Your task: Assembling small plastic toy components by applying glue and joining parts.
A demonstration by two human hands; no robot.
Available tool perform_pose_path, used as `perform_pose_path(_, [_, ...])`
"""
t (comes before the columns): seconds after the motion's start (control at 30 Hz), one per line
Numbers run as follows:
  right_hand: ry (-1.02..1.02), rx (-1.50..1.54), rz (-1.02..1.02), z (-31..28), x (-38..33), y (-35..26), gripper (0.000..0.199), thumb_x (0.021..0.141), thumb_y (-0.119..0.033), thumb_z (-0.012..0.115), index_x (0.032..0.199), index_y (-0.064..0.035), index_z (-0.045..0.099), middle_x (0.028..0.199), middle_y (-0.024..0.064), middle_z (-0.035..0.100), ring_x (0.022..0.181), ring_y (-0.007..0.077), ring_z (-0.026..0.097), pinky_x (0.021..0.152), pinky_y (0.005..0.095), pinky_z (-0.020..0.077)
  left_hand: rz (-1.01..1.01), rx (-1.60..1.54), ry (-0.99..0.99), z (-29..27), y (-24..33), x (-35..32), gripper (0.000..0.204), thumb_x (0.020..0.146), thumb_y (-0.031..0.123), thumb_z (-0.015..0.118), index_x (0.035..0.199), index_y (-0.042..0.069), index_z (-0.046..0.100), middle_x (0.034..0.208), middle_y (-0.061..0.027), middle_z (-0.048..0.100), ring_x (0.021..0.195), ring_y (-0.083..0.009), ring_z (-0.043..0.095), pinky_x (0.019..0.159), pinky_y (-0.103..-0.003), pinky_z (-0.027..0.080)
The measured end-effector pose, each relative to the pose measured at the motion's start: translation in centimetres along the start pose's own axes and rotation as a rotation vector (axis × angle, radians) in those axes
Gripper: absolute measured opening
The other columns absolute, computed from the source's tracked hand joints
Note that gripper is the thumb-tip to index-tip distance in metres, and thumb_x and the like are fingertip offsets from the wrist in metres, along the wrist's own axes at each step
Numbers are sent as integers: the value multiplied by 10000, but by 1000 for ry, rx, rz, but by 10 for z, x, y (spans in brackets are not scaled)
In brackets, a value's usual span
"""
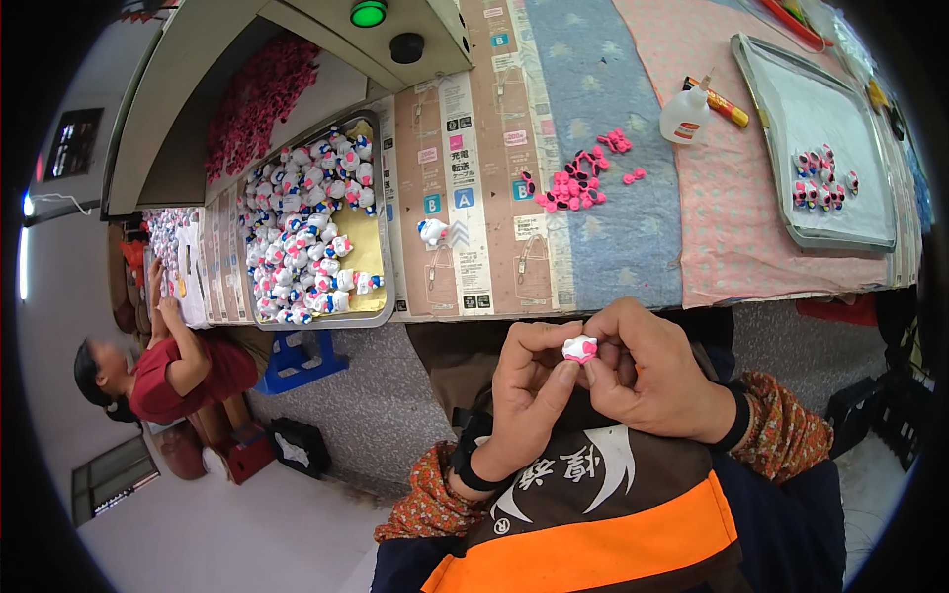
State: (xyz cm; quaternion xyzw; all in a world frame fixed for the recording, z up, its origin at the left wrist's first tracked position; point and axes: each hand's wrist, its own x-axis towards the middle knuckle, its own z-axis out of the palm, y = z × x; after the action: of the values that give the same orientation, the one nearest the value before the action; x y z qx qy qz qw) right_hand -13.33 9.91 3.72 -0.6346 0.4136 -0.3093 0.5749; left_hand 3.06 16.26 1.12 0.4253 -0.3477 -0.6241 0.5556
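A small white figurine head with pink parts (576, 348) is pinched between my two hands, just in front of the table's near edge. My left hand (529, 395) grips it from the left with thumb and fingertips. From the other side, the closed fingers of my right hand (657, 381) press on its pink part. A single white and blue figurine (433, 232) lies on the table beyond my left hand. Small pink pieces (568, 190) are heaped on the blue cloth, with a few strays to their right.
At left, a metal tray (388, 287) holds many white figurines beside a machine (435, 30) with a green button. A squeeze bottle (685, 117) and an orange tube (727, 107) stand farther right, near another tray (840, 240) with pink-and-white figurines. A person (198, 371) sits at far left.
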Motion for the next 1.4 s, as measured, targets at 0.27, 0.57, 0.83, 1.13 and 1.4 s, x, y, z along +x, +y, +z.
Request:
perform_pose_path(0.27, [12, -120, -89, 0, 1, -2, 230, 778, -35, 699, 932, -34, 528, 662, 47, 516, 534, 152, 545, 502, 287, 453, 13, -60, -31, -1, -6, 0, 296, 985, 9, 525, 1277, -5, 475, 1183, -93, 542, 1065, -138, 575, 922, -287, 493])
perform_pose_path(0.57, [18, -110, -101, 0, 1, 0, 229, 770, -41, 694, 915, -28, 518, 659, 56, 514, 525, 162, 546, 496, 296, 452, 11, -74, -31, -2, -9, -1, 287, 985, 15, 525, 1267, -5, 475, 1175, -97, 542, 1072, -142, 576, 936, -293, 494])
perform_pose_path(0.83, [16, -127, -138, 2, 1, 3, 222, 776, -45, 694, 899, -36, 509, 628, 47, 491, 498, 163, 527, 472, 298, 434, -12, -95, 22, 2, -11, -1, 224, 963, 80, 584, 1165, 29, 500, 1114, -101, 580, 1030, -161, 581, 949, -326, 459])
perform_pose_path(1.13, [-63, 74, 20, -2, 1, 0, 190, 824, -43, 676, 940, -18, 528, 638, 39, 534, 521, 113, 530, 486, 282, 421, -101, -175, -8, -6, -10, -3, 275, 995, 76, 546, 1253, 4, 483, 1141, -73, 536, 1017, -123, 567, 868, -272, 512])
perform_pose_path(1.4, [-100, 41, 53, -2, 2, -1, 192, 813, -34, 679, 917, -17, 519, 638, 28, 532, 534, 92, 521, 500, 261, 421, -28, -43, -51, -8, -4, -4, 279, 989, 33, 521, 1260, -13, 476, 1133, -86, 530, 1050, -131, 555, 925, -282, 488])
